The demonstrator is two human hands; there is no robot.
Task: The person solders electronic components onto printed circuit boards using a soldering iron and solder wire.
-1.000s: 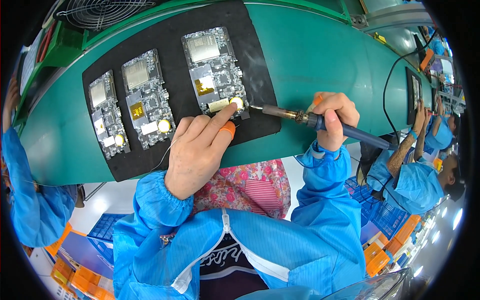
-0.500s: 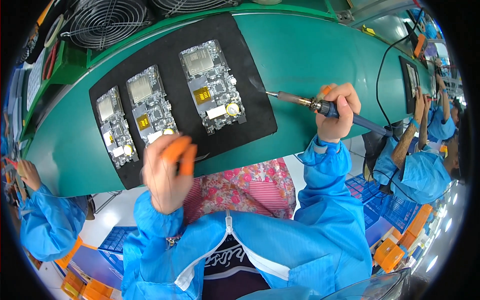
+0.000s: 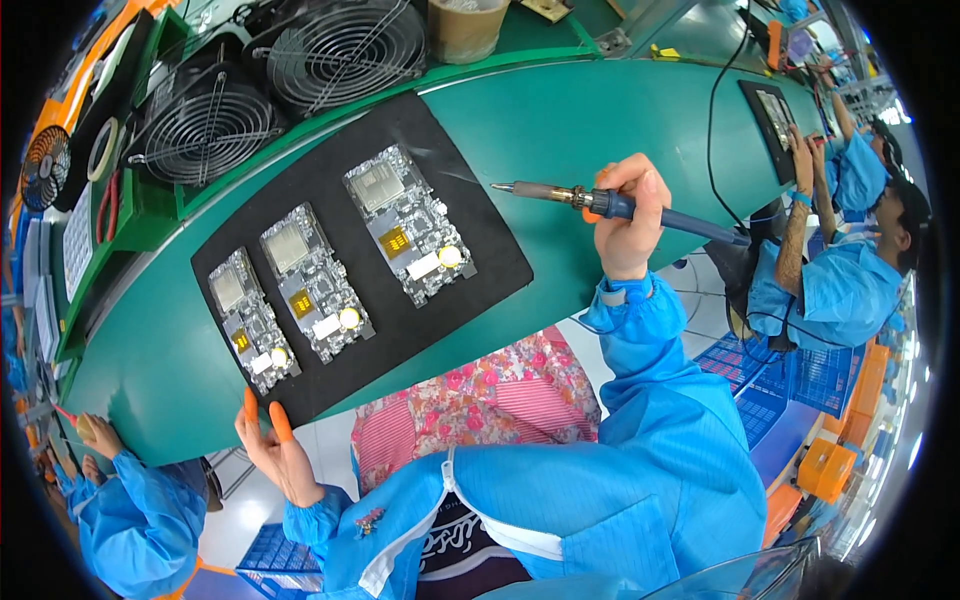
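My right hand [image 3: 633,215] is wrapped round the blue handle of a soldering iron [image 3: 545,192]. Its metal tip points left, above the right edge of a black mat [image 3: 440,345]. Three circuit boards lie in a row on that mat: a left one [image 3: 262,335], a middle one [image 3: 325,275] and a right one [image 3: 420,215]. Each carries a silver shield, an amber patch, a white block and a round yellow-rimmed part. At the mat's lower left corner is my left hand [image 3: 275,460], just below the left board. Orange covers sit on two of its fingertips, which are stretched apart and hold nothing.
Two round fan grilles [image 3: 345,55] stand beyond the green bench [image 3: 580,120], near a tan pot [image 3: 468,25]. The iron's cable [image 3: 712,130] loops down on the right. Co-workers in blue sit at both sides, one beside another black mat [image 3: 770,125].
My left hand has moved left and down, from in front of the middle board to the mat's corner. The soldering iron has shifted slightly left. The whole view has tilted.
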